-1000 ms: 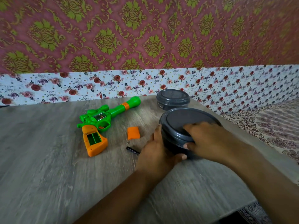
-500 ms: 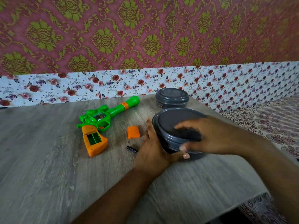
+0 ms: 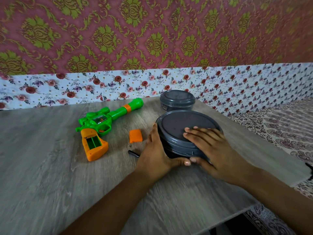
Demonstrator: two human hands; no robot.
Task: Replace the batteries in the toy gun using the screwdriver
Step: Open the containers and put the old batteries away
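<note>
- The left hand (image 3: 155, 155) cups the near-left side of the big tub (image 3: 183, 133) — fingers up against its wall, thumb curled under the near edge; grip narrow, holding the tub.
- The right hand (image 3: 210, 146) lies over the tub's lid (image 3: 177, 122), fingers spread flat on top and the thumb hooked at the near rim, right beside the left thumb; this grip too is on the tub, at the lid.
- The tub is dark grey and round, lid on, and sits on the tabletop (image 3: 50, 184) towards its right side.
- A small tub (image 3: 177, 100) of the same grey, also lidded, stands just behind it, near the flowered wall strip (image 3: 67, 89).
- The toy gun (image 3: 105, 122) lies flat on the tabletop, left of the tubs and well apart from both hands — green body, barrel pointing back-right, orange handle nearest the camera with its battery bay open and showing green inside.
- The orange cover (image 3: 135, 136) lies loose between the gun and the left hand.
- A thin black tool (image 3: 133, 153), likely the screwdriver, lies just left of the left hand; most of it is hidden behind the hand.
</note>
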